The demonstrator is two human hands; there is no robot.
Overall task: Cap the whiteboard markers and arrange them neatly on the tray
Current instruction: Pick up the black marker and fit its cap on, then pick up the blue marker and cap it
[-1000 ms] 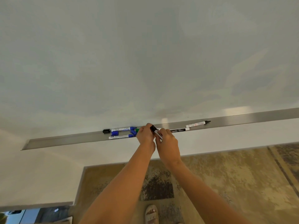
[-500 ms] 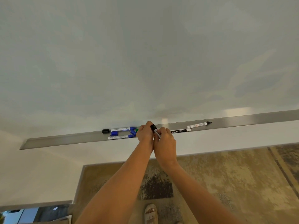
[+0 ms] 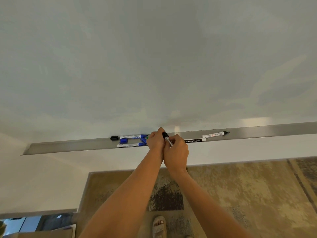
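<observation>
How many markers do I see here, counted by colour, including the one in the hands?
Blue markers: 2, both on the tray (second one).
Black markers: 3, with two on the tray (second one, tip uncovered) and the held marker between the left hand and right hand.
Green piece: mostly hidden, not counted.
Total: 5

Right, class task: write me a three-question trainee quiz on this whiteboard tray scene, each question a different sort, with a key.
1. True or false: the marker at the far right of the tray has its cap on.
2. Which lies left of the hands? A. blue markers B. scissors C. an eraser
3. Fill in: the loose cap at the tray's left end is ____.

Key:
1. False: the uncapped marker shows a bare black tip.
2. A: blue markers.
3. Black: loose black cap.
The left hand and right hand grip a black marker.
</observation>
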